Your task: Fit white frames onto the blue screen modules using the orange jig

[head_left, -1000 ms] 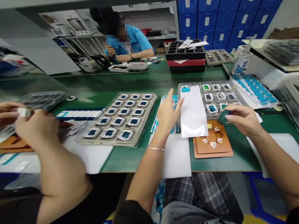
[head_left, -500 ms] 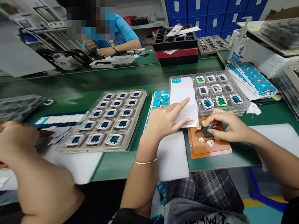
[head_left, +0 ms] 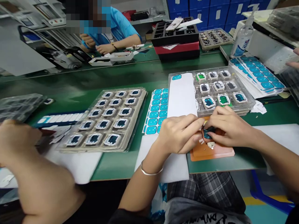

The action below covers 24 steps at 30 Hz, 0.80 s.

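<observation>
My right hand (head_left: 225, 127) is closed on a small dark, rounded-square watch case (head_left: 206, 133), held over an orange plate (head_left: 213, 154). Its upper face shows a blue-green tint. My left hand (head_left: 181, 132) has come in from the left, fingers drawn together, their tips at the case's upper left edge. What they pinch, if anything, is hidden. Behind the hands, a white backing sheet (head_left: 181, 93) with one blue sticker (head_left: 177, 77) left on it lies over a clear plastic tray (head_left: 249, 107) of white-framed square parts.
Blue sticker sheets (head_left: 154, 109) lie left of the tray, with more (head_left: 261, 74) at right. Another tray of parts (head_left: 126, 137) stands at left. A neighbour's arm (head_left: 39, 180) reaches in there. A sanitizer bottle (head_left: 243, 39) and black boxes (head_left: 175, 35) stand behind. Across the bench sits a person in blue (head_left: 123, 25).
My left hand has moved right and down from the backing sheet to the watch case, its spread fingers now closed. The right hand still holds the case. Another person's fingers appear at the right edge.
</observation>
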Available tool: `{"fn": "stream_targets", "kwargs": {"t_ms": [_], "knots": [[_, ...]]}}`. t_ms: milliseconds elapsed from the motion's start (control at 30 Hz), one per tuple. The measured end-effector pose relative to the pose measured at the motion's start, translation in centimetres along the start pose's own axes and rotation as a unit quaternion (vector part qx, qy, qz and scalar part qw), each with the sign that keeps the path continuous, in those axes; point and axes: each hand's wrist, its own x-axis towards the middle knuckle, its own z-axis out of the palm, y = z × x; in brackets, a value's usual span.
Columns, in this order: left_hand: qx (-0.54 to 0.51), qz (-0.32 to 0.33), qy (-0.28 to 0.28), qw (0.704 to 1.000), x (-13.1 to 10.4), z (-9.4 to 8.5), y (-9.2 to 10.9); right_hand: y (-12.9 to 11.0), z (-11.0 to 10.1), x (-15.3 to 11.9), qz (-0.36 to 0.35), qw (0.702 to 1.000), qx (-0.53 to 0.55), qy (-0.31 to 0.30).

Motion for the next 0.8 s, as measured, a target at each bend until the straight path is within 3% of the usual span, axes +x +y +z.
{"fn": "stream_targets", "kwargs": {"t_ms": [200, 467, 800], "knots": [[-0.011, -0.013, 0.039, 0.999, -0.20, -0.43, 0.11, -0.11, -0.13, 0.03, -0.019, 0.999, 0.030, -0.015], [-0.010, -0.016, 0.023, 1.000, -0.22, -0.86, 0.40, 0.22, -0.13, 0.17, -0.054, 0.998, 0.012, 0.016], [0.016, -0.039, 0.053, 0.998, -0.58, -0.74, 0.10, 0.13, 0.24, -0.20, -0.068, 0.995, 0.067, -0.007]]}}
